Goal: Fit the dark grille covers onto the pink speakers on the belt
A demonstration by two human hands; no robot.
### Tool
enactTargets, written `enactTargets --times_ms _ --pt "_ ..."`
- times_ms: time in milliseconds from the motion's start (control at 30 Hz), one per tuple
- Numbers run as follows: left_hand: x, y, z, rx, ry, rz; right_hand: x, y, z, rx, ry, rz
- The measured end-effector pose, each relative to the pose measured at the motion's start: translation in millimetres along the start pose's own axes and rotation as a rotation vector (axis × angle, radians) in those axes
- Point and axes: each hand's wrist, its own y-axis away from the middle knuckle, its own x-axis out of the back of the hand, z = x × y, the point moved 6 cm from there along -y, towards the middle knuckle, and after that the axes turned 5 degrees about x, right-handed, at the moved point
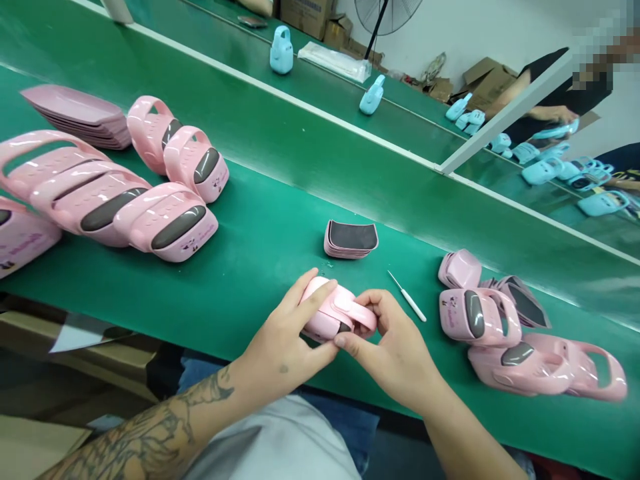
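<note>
As we hold the pink case (pixel 336 313) at the near edge of the green worktop (pixel 280 247), our left hand (pixel 285 340) wraps round its left end, fingers over the top and thumb underneath, while our right hand (pixel 395 347) pinches its right end between thumb and fingers. Just beyond lies a stack of dark-faced plates (pixel 351 239), a thin white pick (pixel 407 297) beside it, and more pink cases (pixel 475 317) heaped to the right

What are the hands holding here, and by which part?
One pink handled case: left hand grips its left end, right hand pinches the handle's right end.
</note>
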Motion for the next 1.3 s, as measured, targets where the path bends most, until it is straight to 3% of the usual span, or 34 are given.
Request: enactTargets --times_ms 100,233,500,700,933,1100,1300 --pt "1.9 -0.9 3.4 0.035 -0.005 -0.127 -2.3 1.6 3.7 -0.027 -0.058 0.010" --pt "2.3 -2.1 6.7 0.054 -0.021 -0.199 -5.5 2.8 3.6 -0.046 -0.106 0.007" --pt "0.5 -3.2 10.4 0.061 -0.002 -0.188 -5.1 2.3 7.7 -0.058 -0.151 0.055" --pt "5.7 -6.0 10.6 -0.066 0.039 -0.110 -1.5 3.4 11.0 -0.006 -0.063 0.186" --pt "4.1 -9.0 13.7 -0.049 0.058 -0.137 -1.5 4.1 1.3 -0.021 -0.126 0.169" --pt "7.4 -19.6 -0.5 0.094 0.134 -0.201 -0.7 4.8 0.0 -0.020 -0.156 0.162" --pt "6.7 -34.5 -19.5 0.116 0.467 -0.359 -1.5 7.7 8.4 -0.029 -0.192 0.184"
